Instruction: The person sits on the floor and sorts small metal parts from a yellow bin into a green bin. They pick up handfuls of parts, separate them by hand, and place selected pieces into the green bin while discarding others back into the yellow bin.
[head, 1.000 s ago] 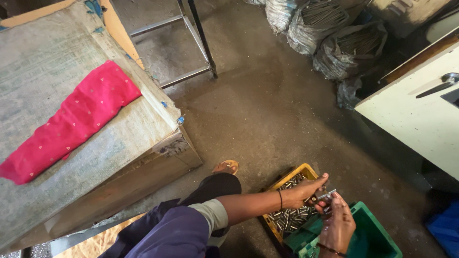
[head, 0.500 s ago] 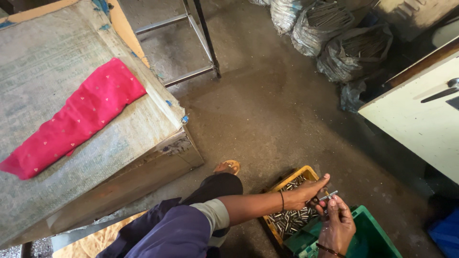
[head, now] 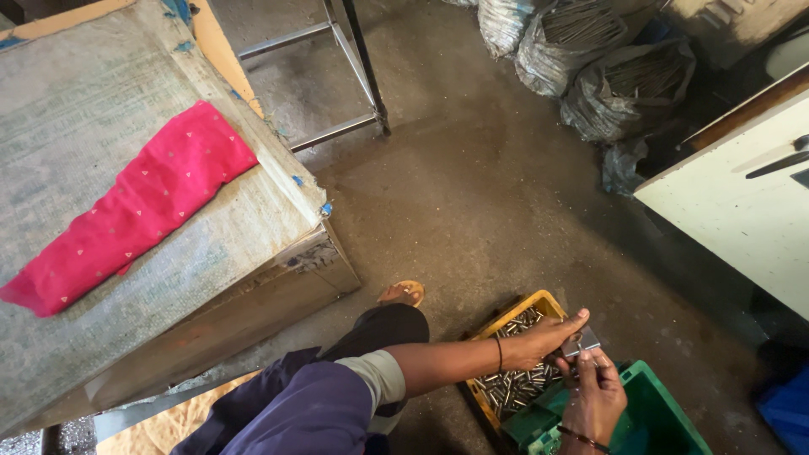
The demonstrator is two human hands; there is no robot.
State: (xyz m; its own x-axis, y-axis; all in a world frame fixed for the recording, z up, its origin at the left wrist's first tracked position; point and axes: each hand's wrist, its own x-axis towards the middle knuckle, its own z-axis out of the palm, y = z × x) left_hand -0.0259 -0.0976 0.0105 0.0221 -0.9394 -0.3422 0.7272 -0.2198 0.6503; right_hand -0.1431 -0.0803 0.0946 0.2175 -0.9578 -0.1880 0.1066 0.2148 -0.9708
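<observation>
My left hand [head: 543, 339] reaches across over a yellow crate [head: 516, 320] full of small metal cylinders [head: 510, 389] and pinches a small flat metal piece [head: 582, 342]. My right hand [head: 595, 394] is just below it, over a green crate [head: 653, 421], its fingers also touching the metal piece. Both hands meet above the gap between the two crates. A dark bracelet is on each wrist.
A low platform covered with grey sacking [head: 109, 211] carries a pink cloth [head: 126, 211] at the left. A metal frame [head: 354, 67] stands behind it. Sacks of metal rods [head: 590, 59] lie at the top right, a white cabinet [head: 742, 211] at the right. My sandalled foot [head: 403, 293] rests on the concrete floor.
The view has shifted slightly. My hands stay together at the metal piece above the crates, with only small finger movement.
</observation>
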